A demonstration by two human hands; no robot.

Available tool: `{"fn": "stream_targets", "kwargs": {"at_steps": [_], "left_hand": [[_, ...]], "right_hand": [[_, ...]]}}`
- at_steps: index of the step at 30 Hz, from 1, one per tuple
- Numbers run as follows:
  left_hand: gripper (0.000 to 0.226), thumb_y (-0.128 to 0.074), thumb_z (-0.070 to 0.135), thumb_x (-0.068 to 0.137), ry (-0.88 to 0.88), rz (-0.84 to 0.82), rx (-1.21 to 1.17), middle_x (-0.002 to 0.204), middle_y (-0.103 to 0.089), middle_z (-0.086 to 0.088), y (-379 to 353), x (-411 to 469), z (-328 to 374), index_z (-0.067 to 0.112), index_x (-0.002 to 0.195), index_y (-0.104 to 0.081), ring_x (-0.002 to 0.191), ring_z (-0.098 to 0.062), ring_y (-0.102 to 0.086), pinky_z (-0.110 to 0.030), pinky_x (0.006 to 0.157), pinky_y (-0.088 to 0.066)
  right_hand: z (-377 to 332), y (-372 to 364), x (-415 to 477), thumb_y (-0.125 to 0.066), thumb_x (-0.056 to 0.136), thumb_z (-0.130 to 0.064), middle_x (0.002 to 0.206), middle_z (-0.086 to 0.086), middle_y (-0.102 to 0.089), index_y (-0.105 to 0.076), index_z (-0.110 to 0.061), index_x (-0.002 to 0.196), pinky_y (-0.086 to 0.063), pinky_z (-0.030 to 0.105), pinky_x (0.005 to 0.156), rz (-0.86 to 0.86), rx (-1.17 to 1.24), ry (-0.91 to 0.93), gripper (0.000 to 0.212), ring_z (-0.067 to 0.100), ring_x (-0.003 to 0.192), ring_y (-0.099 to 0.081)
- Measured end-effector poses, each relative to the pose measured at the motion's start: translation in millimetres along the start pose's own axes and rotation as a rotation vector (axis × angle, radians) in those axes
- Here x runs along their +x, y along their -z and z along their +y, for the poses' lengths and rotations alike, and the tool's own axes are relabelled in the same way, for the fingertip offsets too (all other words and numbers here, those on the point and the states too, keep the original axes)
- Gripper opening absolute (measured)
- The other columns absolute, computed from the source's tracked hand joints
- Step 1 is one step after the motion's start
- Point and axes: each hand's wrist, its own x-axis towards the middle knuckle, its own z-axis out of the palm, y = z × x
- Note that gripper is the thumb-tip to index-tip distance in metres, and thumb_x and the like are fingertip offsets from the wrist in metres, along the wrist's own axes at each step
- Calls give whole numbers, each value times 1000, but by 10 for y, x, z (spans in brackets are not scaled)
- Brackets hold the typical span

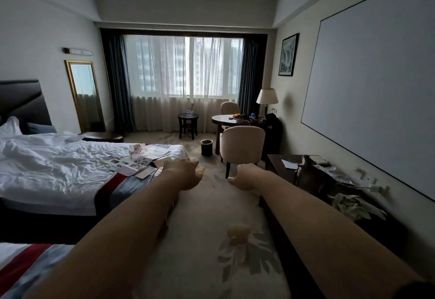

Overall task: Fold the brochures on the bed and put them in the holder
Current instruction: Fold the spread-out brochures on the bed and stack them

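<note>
Just beside left hand, brochures.

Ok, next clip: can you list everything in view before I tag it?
bed: one, white with red-and-blue runner, left
brochures: several, mixed colours, foot of the bed
small table: one, dark, by the window
holder: one, apparently clear, on the small table
round table: one, dark, right of window
chairs: two, beige, at the round table
lamp: one, cream shade, right wall
bin: one, dark, carpet beside near chair
mirror: one, gold frame, left wall
left hand: one, bare, empty, by bed corner
right hand: one, bare, empty, over carpet
</note>
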Motion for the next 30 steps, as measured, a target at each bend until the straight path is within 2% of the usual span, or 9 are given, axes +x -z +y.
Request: {"fn": "stream_targets", "kwargs": {"at_steps": [4, 9, 11, 15, 22, 30], "left_hand": [[59, -34, 60, 103, -5, -9, -1, 157, -45, -4, -150, 984, -270, 30, 153, -40, 141, -29, -46, -49, 104, -40], [61, -34, 58, 104, -43, -23, 88, 161, -39, -5, -243, 2235, -631, 29, 158, -33, 145, -29, -42, -48, 108, -39], [61, -35, 57, 104, -63, -22, 128, 161, -39, -5, -265, 2727, -741, 28, 158, -33, 145, -30, -41, -48, 108, -38], [62, -39, 59, 102, -74, -7, 60, 157, -44, -6, -294, 3673, -866, 28, 156, -36, 139, -30, -47, -44, 102, -45], [63, -42, 57, 101, -115, -33, 79, 154, -47, -7, -516, 5505, -821, 28, 157, -34, 136, -29, -50, -43, 100, -47], [64, -41, 58, 101, -69, -78, 70, 153, -47, -7, -653, 7720, -566, 27, 156, -35, 137, -30, -49, -44, 103, -46]], "right_hand": [[-45, 10, 966, -43, 106, -51, 155, 15, -46, -46, -2, 149, -41, 39, 111, 8, -30, -3, 65, 32, 140, -44], [-77, 146, 2237, -50, 102, -52, 155, 11, -46, -45, -5, 150, -37, 40, 114, 80, -48, -24, 67, 30, 141, -44], [-43, 242, 2720, -52, 101, -52, 156, 11, -44, -43, -6, 152, -35, 40, 117, 93, -42, -20, 69, 30, 143, -42], [97, 400, 3657, -53, 101, -50, 157, 11, -44, -39, -7, 154, -33, 41, 119, 104, -39, -3, 70, 30, 144, -41], [657, 390, 5455, -51, 101, -53, 165, 10, -32, -29, -5, 158, -24, 41, 125, 74, -40, -33, 78, 29, 152, -28], [1436, 538, 7720, -50, 104, -42, 165, 11, -30, -24, -4, 160, -21, 42, 124, 24, -163, -14, 73, 28, 153, -26]]}}
